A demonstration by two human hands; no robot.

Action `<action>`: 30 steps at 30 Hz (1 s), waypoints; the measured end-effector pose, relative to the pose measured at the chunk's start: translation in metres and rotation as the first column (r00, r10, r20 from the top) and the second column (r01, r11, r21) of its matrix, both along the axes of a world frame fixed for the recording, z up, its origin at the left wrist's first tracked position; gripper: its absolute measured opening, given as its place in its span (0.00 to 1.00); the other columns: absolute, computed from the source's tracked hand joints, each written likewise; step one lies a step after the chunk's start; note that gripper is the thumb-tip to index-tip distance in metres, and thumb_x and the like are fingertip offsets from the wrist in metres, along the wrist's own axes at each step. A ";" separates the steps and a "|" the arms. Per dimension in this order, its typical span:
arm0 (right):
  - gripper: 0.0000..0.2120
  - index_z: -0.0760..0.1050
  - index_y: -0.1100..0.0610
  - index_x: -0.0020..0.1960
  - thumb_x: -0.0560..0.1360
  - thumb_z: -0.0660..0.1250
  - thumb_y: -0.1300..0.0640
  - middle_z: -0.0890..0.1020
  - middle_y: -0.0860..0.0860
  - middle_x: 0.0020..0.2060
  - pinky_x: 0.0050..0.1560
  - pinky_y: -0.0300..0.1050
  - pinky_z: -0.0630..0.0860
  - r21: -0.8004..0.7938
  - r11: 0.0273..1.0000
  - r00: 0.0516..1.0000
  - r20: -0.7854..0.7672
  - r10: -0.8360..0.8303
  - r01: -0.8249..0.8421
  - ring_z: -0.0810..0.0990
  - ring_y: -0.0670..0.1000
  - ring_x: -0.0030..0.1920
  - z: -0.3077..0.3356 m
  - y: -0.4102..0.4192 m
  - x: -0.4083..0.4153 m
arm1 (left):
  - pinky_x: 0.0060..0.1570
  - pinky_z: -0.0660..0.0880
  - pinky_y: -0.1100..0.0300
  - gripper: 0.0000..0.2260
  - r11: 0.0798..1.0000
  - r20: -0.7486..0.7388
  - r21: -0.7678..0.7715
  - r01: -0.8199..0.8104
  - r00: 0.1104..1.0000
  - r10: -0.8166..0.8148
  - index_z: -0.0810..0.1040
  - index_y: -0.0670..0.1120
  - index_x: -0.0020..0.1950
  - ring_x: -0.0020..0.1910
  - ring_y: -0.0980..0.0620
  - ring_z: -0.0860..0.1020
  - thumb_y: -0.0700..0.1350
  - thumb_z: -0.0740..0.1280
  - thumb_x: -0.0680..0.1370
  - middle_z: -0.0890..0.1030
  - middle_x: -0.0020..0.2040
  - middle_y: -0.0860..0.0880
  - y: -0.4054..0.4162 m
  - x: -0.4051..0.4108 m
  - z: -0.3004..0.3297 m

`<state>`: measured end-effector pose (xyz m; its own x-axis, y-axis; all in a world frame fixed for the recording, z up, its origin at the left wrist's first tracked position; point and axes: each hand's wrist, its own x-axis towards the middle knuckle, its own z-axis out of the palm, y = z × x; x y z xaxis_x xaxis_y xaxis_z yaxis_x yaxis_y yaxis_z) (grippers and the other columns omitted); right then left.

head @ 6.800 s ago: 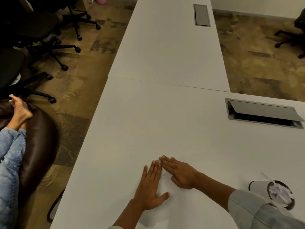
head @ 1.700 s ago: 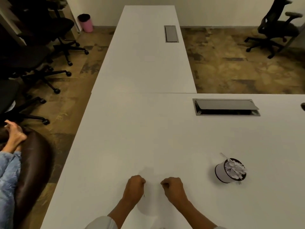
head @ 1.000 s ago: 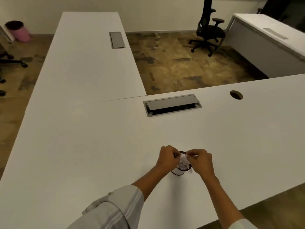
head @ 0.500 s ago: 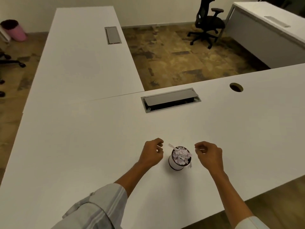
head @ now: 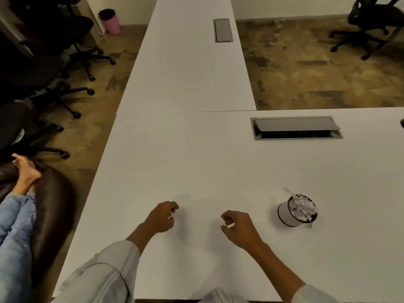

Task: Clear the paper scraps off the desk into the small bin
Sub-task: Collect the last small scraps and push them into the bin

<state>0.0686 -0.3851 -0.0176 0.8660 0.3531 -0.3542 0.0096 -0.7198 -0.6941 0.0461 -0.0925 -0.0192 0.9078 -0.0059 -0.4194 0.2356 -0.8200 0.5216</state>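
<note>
Left hand (head: 161,217) and right hand (head: 237,226) over the desk (head: 218,162), fingers curled; whether either pinches a scrap cannot be told. Small bin (head: 290,215), heaped with paper scraps (head: 302,207), stands well right of the right fingers (head: 225,216).

A long white table (head: 190,68) meets a second one in an L. Each has a grey cable hatch (head: 296,127). The floor (head: 317,68) is mottled brown. Black office chairs (head: 43,62) stand at the left, one more (head: 371,22) far right. A pink waste bin (head: 110,21) stands by the pale wall (head: 284,6).
</note>
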 end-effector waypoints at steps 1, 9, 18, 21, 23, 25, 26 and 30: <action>0.19 0.76 0.53 0.62 0.72 0.71 0.51 0.81 0.49 0.56 0.56 0.46 0.79 -0.053 0.993 0.995 -0.032 0.099 -0.101 0.80 0.46 0.53 -0.009 0.018 -0.007 | 0.49 0.78 0.53 0.17 1.000 -0.016 0.004 -0.009 1.000 0.009 0.76 0.42 0.57 0.45 0.47 0.78 0.33 0.64 0.70 0.79 0.48 0.47 0.009 -0.008 -0.001; 0.31 0.62 0.59 0.74 0.76 0.67 0.49 0.63 0.57 0.75 0.73 0.50 0.64 -0.343 0.773 0.807 0.068 0.587 -0.533 0.61 0.59 0.75 -0.049 0.119 -0.060 | 0.48 0.78 0.58 0.16 0.995 -0.065 -0.044 -0.092 0.994 0.089 0.77 0.44 0.58 0.44 0.50 0.79 0.34 0.64 0.71 0.80 0.48 0.48 0.031 -0.050 -0.014; 0.16 0.79 0.50 0.33 0.49 0.81 0.60 0.79 0.43 0.33 0.18 0.34 0.66 -0.509 0.704 0.730 0.195 0.655 -0.496 0.78 0.44 0.34 -0.050 0.093 -0.080 | 0.46 0.77 0.56 0.14 0.990 -0.056 -0.063 -0.124 0.991 0.121 0.77 0.45 0.54 0.41 0.49 0.79 0.33 0.62 0.71 0.81 0.45 0.48 0.042 -0.046 -0.018; 0.16 0.77 0.50 0.29 0.48 0.81 0.61 0.78 0.43 0.30 0.20 0.34 0.61 -0.474 0.796 0.850 0.165 0.500 -0.376 0.76 0.43 0.30 -0.043 0.091 -0.076 | 0.46 0.77 0.55 0.14 0.994 -0.032 -0.062 -0.091 0.996 0.089 0.78 0.44 0.53 0.40 0.49 0.79 0.33 0.62 0.71 0.81 0.43 0.48 0.035 -0.037 -0.017; 0.09 0.80 0.53 0.33 0.58 0.77 0.61 0.81 0.46 0.33 0.27 0.36 0.66 -0.372 0.900 0.933 0.181 0.310 -0.227 0.79 0.45 0.35 -0.035 0.084 -0.068 | 0.45 0.78 0.56 0.13 0.996 -0.014 -0.071 -0.054 0.998 0.053 0.78 0.44 0.52 0.40 0.49 0.80 0.33 0.62 0.71 0.81 0.43 0.49 0.027 -0.028 -0.017; 0.09 0.83 0.56 0.47 0.71 0.67 0.63 0.85 0.49 0.44 0.43 0.36 0.76 -0.233 0.972 0.986 0.166 0.021 0.018 0.82 0.48 0.46 -0.030 0.071 -0.057 | 0.45 0.78 0.56 0.13 0.996 0.002 -0.086 -0.012 1.000 0.012 0.78 0.45 0.52 0.40 0.50 0.80 0.33 0.63 0.71 0.81 0.42 0.49 0.017 -0.018 -0.016; 0.11 0.84 0.56 0.50 0.72 0.66 0.63 0.85 0.49 0.46 0.48 0.36 0.77 -0.141 0.980 0.980 0.159 -0.117 0.140 0.82 0.47 0.47 -0.024 0.061 -0.052 | 0.45 0.79 0.55 0.12 0.996 0.011 -0.091 0.010 1.000 -0.009 0.78 0.45 0.51 0.40 0.50 0.80 0.33 0.63 0.71 0.82 0.41 0.49 0.011 -0.013 -0.015; 0.09 0.85 0.56 0.45 0.68 0.71 0.65 0.87 0.48 0.39 0.45 0.34 0.80 0.128 0.848 0.825 0.196 -0.530 0.514 0.83 0.40 0.38 0.019 0.008 -0.023 | 0.44 0.78 0.56 0.12 0.991 0.037 -0.090 0.096 0.995 -0.093 0.79 0.45 0.50 0.39 0.50 0.81 0.34 0.63 0.71 0.82 0.41 0.50 -0.018 0.004 -0.012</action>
<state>0.0458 -0.3771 0.0016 0.9791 -0.1575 -0.1289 -0.1992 -0.6123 -0.7651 0.0504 -0.1105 -0.0316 0.9144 -0.1292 -0.3837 0.1414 -0.7862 0.6016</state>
